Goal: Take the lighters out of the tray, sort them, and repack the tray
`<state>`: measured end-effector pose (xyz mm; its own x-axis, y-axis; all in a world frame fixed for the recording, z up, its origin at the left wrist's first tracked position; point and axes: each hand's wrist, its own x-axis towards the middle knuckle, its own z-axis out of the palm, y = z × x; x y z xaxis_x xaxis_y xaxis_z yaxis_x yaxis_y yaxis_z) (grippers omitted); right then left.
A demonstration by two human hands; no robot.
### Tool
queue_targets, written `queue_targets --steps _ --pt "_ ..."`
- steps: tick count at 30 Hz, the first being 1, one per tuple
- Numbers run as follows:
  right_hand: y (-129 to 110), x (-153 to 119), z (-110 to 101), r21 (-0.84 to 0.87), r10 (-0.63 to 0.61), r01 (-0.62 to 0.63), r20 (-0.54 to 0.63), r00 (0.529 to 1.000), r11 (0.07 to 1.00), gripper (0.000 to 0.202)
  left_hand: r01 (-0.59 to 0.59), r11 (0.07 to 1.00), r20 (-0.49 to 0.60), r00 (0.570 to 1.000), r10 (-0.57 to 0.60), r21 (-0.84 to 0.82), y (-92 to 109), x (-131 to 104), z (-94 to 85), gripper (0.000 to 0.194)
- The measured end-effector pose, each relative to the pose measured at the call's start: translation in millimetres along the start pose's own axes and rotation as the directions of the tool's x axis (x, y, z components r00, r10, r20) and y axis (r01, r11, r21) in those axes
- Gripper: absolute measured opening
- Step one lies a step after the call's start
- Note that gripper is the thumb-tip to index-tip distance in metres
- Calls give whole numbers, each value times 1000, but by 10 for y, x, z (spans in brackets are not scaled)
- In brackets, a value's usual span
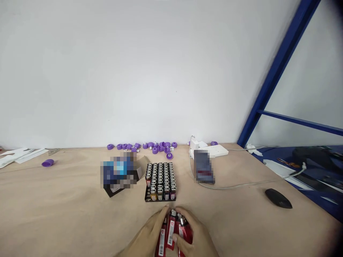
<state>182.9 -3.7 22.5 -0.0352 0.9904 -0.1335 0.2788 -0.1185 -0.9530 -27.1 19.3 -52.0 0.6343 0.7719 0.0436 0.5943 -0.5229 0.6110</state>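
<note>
Head view, as I log it from my station. Left hand (pixel 151 230): cupped against the left side of the red lighters (pixel 171 230), helping hold them. Right hand (pixel 199 232): curled round their right side, thumb laid across the front. Red lighters: at least three, bunched between both hands. Black tray (pixel 147 199): just beyond the fingertips, bearing rows of upright lighters (pixel 160 178). Box (pixel 139 173): beyond the left hand, partly blurred. Purple caps (pixel 160 147): farther off, by the wall (pixel 166 78). Mouse (pixel 278 198): well right of the right hand.
</note>
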Motion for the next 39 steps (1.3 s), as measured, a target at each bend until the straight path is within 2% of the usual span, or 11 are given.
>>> queue_targets --steps 5,10,15,20,22,24,27,29,31,34,39 --pt "-141 -55 4 -98 -94 99 56 994 990 58 -101 995 -9 995 101 -11 181 12 -258 125" --pt "-8 -64 42 -131 -105 114 78 991 985 67 -147 985 20 989 146 86 374 78 -463 115" --pt "91 -69 86 -194 -206 233 150 967 953 68 -128 979 -11 991 132 160 478 142 -449 109" --pt "120 -33 91 -190 -276 296 128 953 936 58 -81 978 -38 995 90 191 486 165 -341 100" --pt "160 -11 49 -188 -291 310 123 949 932 51 -124 972 -68 988 140 197 426 124 -306 102" --pt "219 3 -18 -178 -307 328 137 942 928 44 -203 953 -173 954 244 224 378 77 -349 100" --pt "324 3 -134 -144 -299 324 171 939 935 43 -181 952 -444 852 277 246 378 87 -646 64" --pt "393 -4 -200 -139 -280 306 182 943 942 47 -36 983 -556 821 130 178 393 178 -960 43" --pt "458 -6 -240 -151 -262 289 180 948 945 52 6 988 -520 851 77 156 373 313 -1274 49" --pt "551 8 -233 -169 -237 264 166 957 950 53 0 990 -363 930 52 141 269 511 -1608 68" --pt "630 39 -117 -219 -245 255 72 967 942 57 5 993 -150 989 13 122 130 727 -1818 91"
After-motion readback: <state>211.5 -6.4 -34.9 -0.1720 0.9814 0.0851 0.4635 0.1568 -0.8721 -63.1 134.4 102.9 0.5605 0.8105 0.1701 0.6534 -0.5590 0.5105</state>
